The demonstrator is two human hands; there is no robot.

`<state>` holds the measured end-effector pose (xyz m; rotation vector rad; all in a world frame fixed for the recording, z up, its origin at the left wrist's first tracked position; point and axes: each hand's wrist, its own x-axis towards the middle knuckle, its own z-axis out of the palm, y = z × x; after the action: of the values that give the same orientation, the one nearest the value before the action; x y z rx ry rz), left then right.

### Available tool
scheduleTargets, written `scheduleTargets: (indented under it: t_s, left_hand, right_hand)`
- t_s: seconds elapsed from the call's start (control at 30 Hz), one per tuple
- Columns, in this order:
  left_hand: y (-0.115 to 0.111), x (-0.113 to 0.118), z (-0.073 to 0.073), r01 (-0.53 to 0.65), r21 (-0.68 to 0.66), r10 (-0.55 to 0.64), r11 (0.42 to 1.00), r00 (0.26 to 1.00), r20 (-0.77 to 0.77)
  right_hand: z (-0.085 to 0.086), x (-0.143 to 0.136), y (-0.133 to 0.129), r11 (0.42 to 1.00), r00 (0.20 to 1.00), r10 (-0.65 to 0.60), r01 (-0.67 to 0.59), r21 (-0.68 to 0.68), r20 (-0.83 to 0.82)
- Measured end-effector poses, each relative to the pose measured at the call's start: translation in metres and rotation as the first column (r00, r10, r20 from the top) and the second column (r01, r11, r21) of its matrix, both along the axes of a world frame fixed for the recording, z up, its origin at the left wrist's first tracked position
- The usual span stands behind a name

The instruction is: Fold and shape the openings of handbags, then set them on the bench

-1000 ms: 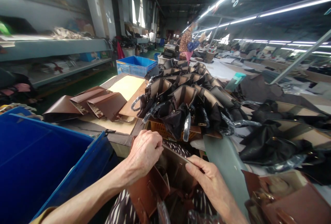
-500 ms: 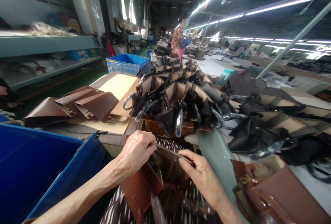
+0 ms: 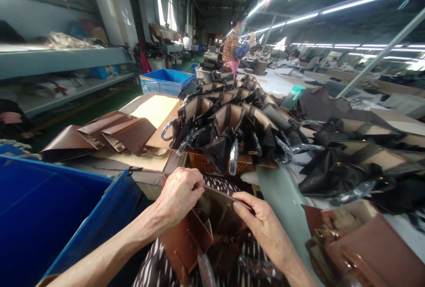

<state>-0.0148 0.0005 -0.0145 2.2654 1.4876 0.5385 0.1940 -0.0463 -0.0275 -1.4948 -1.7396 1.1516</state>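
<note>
On my lap, over patterned black-and-white cloth, lies a brown handbag (image 3: 186, 242) with a dark brown inside and plastic-wrapped handles. My left hand (image 3: 182, 194) is closed on the left part of its upper edge, fingers curled under. Farther right along the same edge, my right hand (image 3: 257, 216) pinches the rim between thumb and fingers. The bag's lower part runs out of view at the bottom. Another brown handbag (image 3: 368, 234), with gold-coloured fittings, stands close by on the right.
Many black handbags (image 3: 215, 123) crowd the table ahead, with more at the right. Brown bag pieces (image 3: 129, 134) lie front left. A large blue bin (image 3: 43, 216) stands beside my left arm, and a smaller blue crate (image 3: 166, 81) sits farther back. Beyond, a person (image 3: 232, 48) stands.
The whole scene has shifted slightly to the right in view as my head turned a little. Both hands keep their hold on the bag's edge, nearly unmoved.
</note>
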Motion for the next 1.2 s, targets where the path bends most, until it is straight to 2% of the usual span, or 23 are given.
scheduleTargets:
  t_s: [0.33, 0.53, 0.77, 1.03, 1.2]
  left_hand:
    - [0.001, 0.001, -0.002, 0.006, -0.011, -0.006, 1.0, 1.0, 0.017]
    - [-0.006, 0.006, 0.001, 0.038, -0.021, -0.038, 0.999, 0.999, -0.018]
    - [-0.01, 0.01, 0.003, 0.029, -0.033, -0.03, 0.999, 0.999, -0.018]
    - [-0.01, 0.01, 0.006, 0.037, -0.043, -0.039, 0.998, 0.998, -0.052]
    - [-0.013, 0.012, 0.006, 0.043, -0.03, -0.045, 0.999, 0.997, -0.065]
  right_hand:
    - [-0.002, 0.002, 0.001, 1.0, 1.0, 0.014, -0.014, -0.015, 0.014]
    - [0.001, 0.004, 0.004, 0.99, 0.998, 0.033, -0.039, 0.138, 0.047]
    - [-0.002, 0.002, 0.008, 0.988, 0.997, 0.053, -0.06, 0.141, 0.058]
    - [-0.003, 0.0, 0.009, 0.962, 0.97, 0.052, -0.113, 0.247, 0.239]
    - [0.004, -0.011, 0.004, 0.927, 0.91, 0.042, -0.189, 0.323, 0.411]
